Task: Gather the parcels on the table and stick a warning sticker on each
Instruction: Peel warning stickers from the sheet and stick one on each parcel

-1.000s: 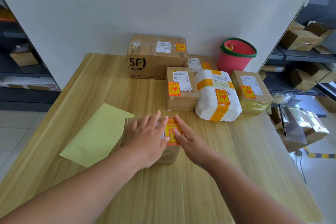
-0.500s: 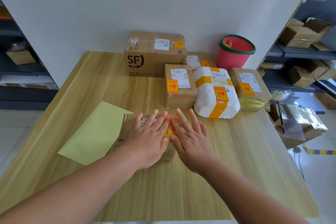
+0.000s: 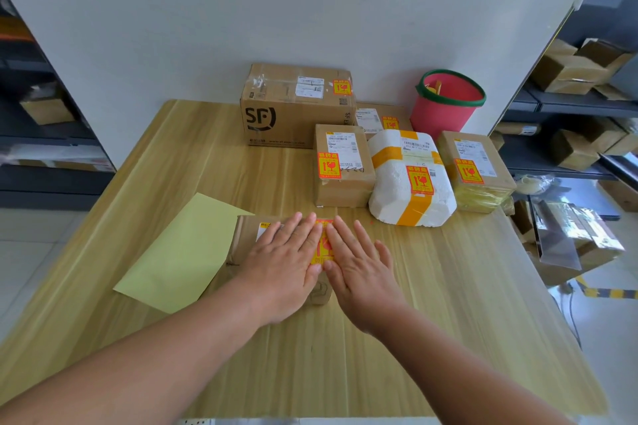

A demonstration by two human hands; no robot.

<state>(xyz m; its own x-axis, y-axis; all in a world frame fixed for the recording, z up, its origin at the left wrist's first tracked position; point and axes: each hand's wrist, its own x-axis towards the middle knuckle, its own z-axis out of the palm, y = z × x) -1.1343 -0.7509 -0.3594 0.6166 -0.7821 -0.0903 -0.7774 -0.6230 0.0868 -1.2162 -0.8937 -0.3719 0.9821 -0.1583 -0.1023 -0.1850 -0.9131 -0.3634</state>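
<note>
Head view: I am seeing stickered parcels [image 3: 341,166] and a red bucket [image 3: 445,107] standing behind.
Blocking: left grip [image 3: 279,262] and right grip [image 3: 359,266], fingers straight, are pressing flat over the sticker [image 3: 322,245].
Parcel [image 3: 247,235]: brown, lying on the table [image 3: 448,286], beside green paper [image 3: 186,252].

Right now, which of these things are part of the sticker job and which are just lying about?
Job: near flat parcel, its warning sticker, SF box, small brown box, white foam parcel, yellow-taped parcel.
Lying about: red bucket, green paper sheet, shelf cartons.
</note>
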